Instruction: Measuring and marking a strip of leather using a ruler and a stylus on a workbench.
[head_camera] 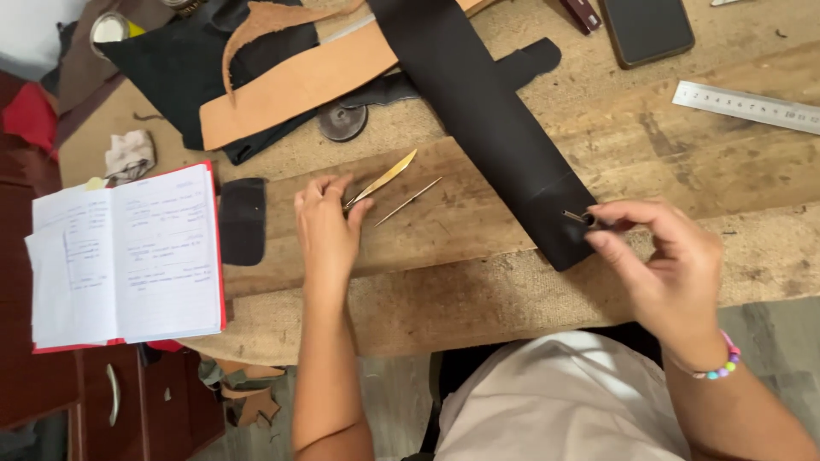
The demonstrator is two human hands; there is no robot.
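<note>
Small round tin (108,27) far up-left of both hands, whitish stuff inside, can't tell what. Left hand (325,226) lies palm-down on the wooden surface (478,299), forearm reaching straight up from the body, fingers (335,186) curled & pinching the hinge end of brass dividers (386,182); its two legs splay out to the right of the fingertips. Right hand (662,256) bent at the wrist, thumb & forefinger pressed together on a small metal tool (577,217) touching the near end of a black leather strip (478,119). Open notebook (128,252) well left of the left hand; steel ruler (747,106) beyond the right
</note>
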